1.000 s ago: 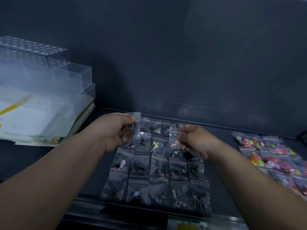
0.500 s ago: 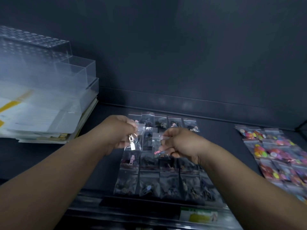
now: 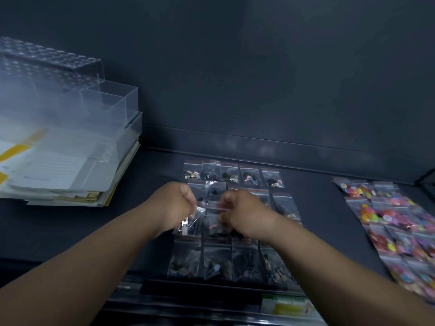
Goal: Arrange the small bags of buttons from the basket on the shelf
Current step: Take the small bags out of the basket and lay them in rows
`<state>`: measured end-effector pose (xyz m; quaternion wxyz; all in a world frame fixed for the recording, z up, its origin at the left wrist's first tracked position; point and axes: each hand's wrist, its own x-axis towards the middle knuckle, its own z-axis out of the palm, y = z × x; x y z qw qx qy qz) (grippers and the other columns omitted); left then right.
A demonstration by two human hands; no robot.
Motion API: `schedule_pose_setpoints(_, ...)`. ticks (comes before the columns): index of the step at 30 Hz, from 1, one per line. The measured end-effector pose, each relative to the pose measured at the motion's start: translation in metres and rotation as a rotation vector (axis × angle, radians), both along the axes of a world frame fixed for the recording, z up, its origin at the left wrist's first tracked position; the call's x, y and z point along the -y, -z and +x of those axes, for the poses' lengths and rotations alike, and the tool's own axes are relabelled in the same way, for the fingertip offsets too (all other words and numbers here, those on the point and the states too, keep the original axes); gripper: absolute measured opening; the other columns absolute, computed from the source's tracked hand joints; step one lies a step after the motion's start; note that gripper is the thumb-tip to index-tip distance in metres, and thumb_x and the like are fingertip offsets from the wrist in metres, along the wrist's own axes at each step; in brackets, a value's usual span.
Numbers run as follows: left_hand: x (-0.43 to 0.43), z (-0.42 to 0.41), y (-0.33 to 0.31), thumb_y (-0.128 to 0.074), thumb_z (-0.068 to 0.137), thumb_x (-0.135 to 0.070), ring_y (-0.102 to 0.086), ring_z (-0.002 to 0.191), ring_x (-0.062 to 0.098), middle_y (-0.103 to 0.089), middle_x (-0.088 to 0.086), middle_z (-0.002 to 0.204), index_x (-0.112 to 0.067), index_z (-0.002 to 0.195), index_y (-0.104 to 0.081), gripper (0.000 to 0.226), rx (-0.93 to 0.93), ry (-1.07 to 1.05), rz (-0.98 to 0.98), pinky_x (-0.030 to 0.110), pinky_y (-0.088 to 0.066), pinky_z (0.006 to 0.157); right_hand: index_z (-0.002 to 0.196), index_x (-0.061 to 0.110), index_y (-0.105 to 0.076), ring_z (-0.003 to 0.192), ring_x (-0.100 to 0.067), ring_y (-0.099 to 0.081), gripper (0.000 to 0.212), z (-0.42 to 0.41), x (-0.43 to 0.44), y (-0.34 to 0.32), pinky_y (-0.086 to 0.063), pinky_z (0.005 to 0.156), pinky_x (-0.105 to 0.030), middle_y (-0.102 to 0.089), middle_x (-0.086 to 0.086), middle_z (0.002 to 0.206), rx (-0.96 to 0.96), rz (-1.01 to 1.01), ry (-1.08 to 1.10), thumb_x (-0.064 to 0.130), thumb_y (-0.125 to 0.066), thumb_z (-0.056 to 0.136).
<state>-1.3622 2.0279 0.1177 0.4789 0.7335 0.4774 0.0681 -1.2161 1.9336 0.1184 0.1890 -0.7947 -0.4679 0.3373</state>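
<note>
At the near edge of the dark shelf (image 3: pixel 113 236), a green label (image 3: pixel 283 307) is sitting in the clear front strip. Just behind it, a grid of small clear bags (image 3: pixel 216 262) is lying flat in rows on the shelf, with dark little pieces inside. Over the middle rows, both hands are hovering close together. The left hand (image 3: pixel 173 205) is curled, and its fingers are pinching the top of a small bag (image 3: pixel 189 221) with a silver metal piece inside, over the left column of the grid; I cannot tell if it is touching the bags under it. The right hand (image 3: pixel 243 214) is also curled and is pinching the top edge of a second small bag (image 3: pixel 213 220) with something pink inside, just beside the first. Farther back, the far row of five bags (image 3: pixel 231 174) is lying in a line. To the right, well apart from the grid, bags of colourful buttons (image 3: pixel 388 215) are lying in rows. At the far left, a stack of clear boxes (image 3: pixel 82 109) is standing on papers (image 3: pixel 47 170).
</note>
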Motion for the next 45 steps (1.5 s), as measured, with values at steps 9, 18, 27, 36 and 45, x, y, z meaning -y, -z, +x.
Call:
schedule_pose_setpoints(9,0.004,-0.005,-0.002,-0.063,0.083,-0.020,-0.057,0.079,0.012,-0.061,-0.005,0.085,-0.020,0.083,-0.062,0.002,-0.176,0.154,0.368,0.024,-0.040,0.062,0.089,0.025,-0.057,0.092,-0.020,-0.059,0.015,-0.007,0.005,-0.006,-0.040,0.070,-0.023,-0.064,-0.001,0.097,0.258,-0.002,-0.107,0.020,-0.069,0.079)
schedule_pose_setpoints(18,0.007,0.008,-0.019,-0.063,0.085,-0.036,-0.052,0.100,0.019,-0.051,0.002,0.113,-0.020,0.117,-0.055,0.037,-0.208,0.182,0.604,0.028,-0.042,0.077,0.128,0.022,-0.051,0.116,-0.027,-0.053,0.041,0.006,0.021,-0.022,-0.043,0.093,-0.027,-0.048,-0.007,0.133,0.401,0.114,-0.052,0.029,-0.060,0.088)
schedule_pose_setpoints(27,0.060,0.076,-0.047,-0.062,0.086,-0.040,-0.046,0.112,0.022,-0.054,-0.001,0.117,-0.022,0.124,-0.055,0.042,-0.042,0.326,0.872,0.034,-0.041,0.091,0.136,0.024,-0.045,0.125,-0.028,-0.039,0.046,0.054,0.091,-0.036,-0.036,0.104,-0.039,-0.044,-0.002,0.138,0.614,0.191,-0.011,0.029,-0.050,0.091)
schedule_pose_setpoints(36,0.187,0.195,-0.060,-0.055,0.089,-0.043,-0.044,0.119,0.022,-0.052,-0.002,0.126,-0.024,0.128,-0.051,0.044,0.026,0.506,0.921,0.036,-0.037,0.102,0.138,0.025,-0.045,0.132,-0.026,-0.035,0.048,0.157,0.242,-0.049,-0.032,0.108,-0.039,-0.040,0.000,0.145,0.705,0.201,0.164,0.031,-0.052,0.091)
schedule_pose_setpoints(45,0.327,0.309,-0.068,-0.051,0.091,-0.042,-0.043,0.120,0.021,-0.048,0.002,0.131,-0.023,0.131,-0.047,0.045,0.051,0.612,0.849,0.033,-0.036,0.101,0.138,0.023,-0.045,0.127,-0.027,-0.040,0.047,0.267,0.406,-0.062,-0.035,0.105,-0.036,-0.043,-0.001,0.142,0.738,0.171,0.313,0.026,-0.051,0.092)
